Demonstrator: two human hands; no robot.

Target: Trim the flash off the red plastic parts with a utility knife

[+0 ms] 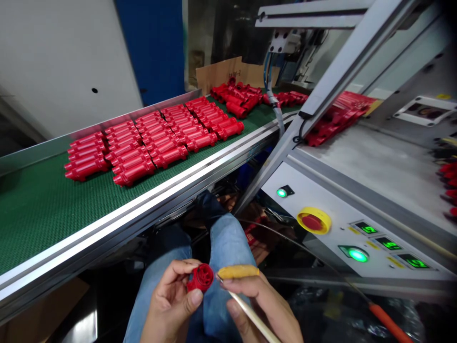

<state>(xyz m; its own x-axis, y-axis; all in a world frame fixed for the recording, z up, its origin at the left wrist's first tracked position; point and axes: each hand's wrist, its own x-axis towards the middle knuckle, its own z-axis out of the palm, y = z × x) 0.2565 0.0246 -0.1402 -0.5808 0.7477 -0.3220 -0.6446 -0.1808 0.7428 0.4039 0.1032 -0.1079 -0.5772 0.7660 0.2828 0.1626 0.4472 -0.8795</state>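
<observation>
My left hand (174,300) is closed around a red ribbed plastic part (201,277), thumb below and fingers above. The part's round open end, with spokes inside, faces up toward me. Just to the right, my right hand (262,305) grips a slim pale-handled tool (252,317) like a pen. Its thin dark tip sits close to the part's rim; I cannot tell whether they touch. A yellow cover (238,272) wraps one right finger. Both hands are above my lap.
Rows of red plastic parts (160,136) lie on a green conveyor belt (39,205), with a loose pile (239,97) behind. At right stands a machine with a red-and-yellow stop button (314,220) and lit displays. A rod with an orange handle (389,323) slants at lower right.
</observation>
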